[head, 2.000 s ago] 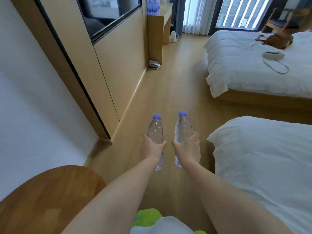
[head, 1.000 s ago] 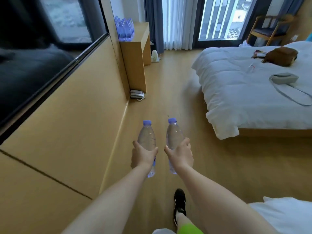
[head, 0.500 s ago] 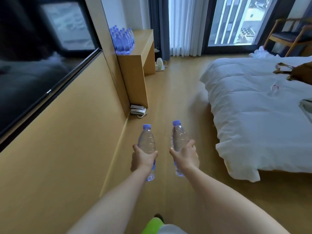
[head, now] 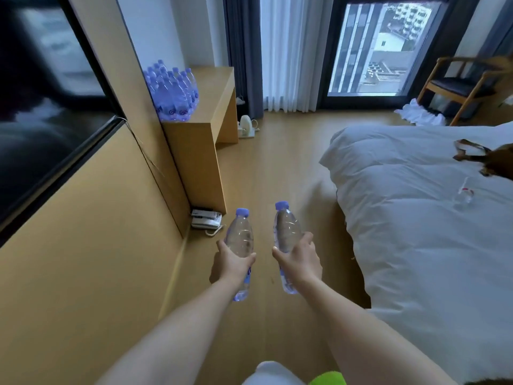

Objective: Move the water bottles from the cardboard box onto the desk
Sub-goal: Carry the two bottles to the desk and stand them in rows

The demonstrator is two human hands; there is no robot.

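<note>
My left hand (head: 231,266) grips a clear water bottle (head: 240,237) with a purple cap, held upright above the floor. My right hand (head: 299,259) grips a second clear bottle (head: 286,229) the same way, a little to the right. Ahead on the left stands the wooden desk (head: 213,107). Several purple-capped water bottles (head: 173,91) are clustered at its near left corner against the wall panel. No cardboard box is in view.
A wood-panelled wall with a dark TV screen (head: 41,107) runs along the left. A white bed (head: 430,218) fills the right. A telephone (head: 206,219) lies on the floor by the desk base, a kettle (head: 245,126) beyond it. A wooden chair (head: 460,90) stands by the window.
The view has advanced along the aisle toward the desk, which now looks larger and nearer. Both hands keep hold of their bottles in the same upright pose.
</note>
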